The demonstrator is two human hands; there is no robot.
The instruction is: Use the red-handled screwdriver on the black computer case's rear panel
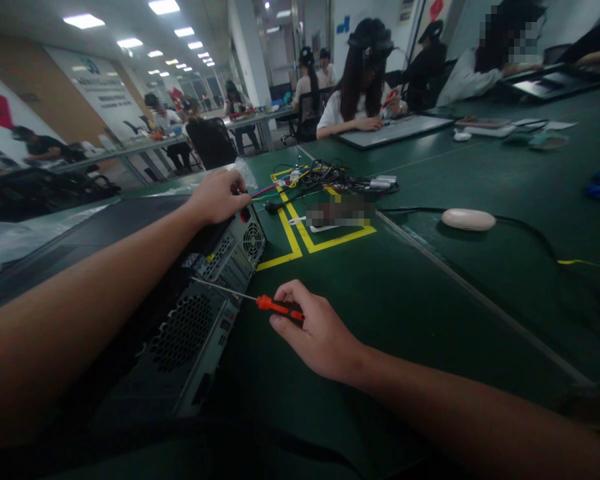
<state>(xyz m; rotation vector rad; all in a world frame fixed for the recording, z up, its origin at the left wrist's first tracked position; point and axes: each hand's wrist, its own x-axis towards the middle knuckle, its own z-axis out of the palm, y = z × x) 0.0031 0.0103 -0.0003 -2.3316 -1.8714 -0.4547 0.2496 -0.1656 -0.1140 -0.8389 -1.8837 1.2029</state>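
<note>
- The right hand (322,337) is closed around the thin screwdriver with an orange-red handle (276,307). The thumb and fingers pinch the handle low, near the bench, so the long metal shaft lies almost flat.
- The shaft reaches left, and its tip touches the back of the grey metal computer case (195,333). It meets the case just above a round patch of small air holes.
- The left hand (219,197) lies palm down on the far top edge of the case with its fingers curled. I cannot tell if they pinch anything. It seems to press there so the case does not slide.
- The case lies on its side on the dark green bench (405,300), with its back facing the screwdriver.
- Farther off are yellow tape lines (286,233), a tangle of black cables (330,175) and a smooth white oval thing (468,219).
- Other people sit at the far end.
</note>
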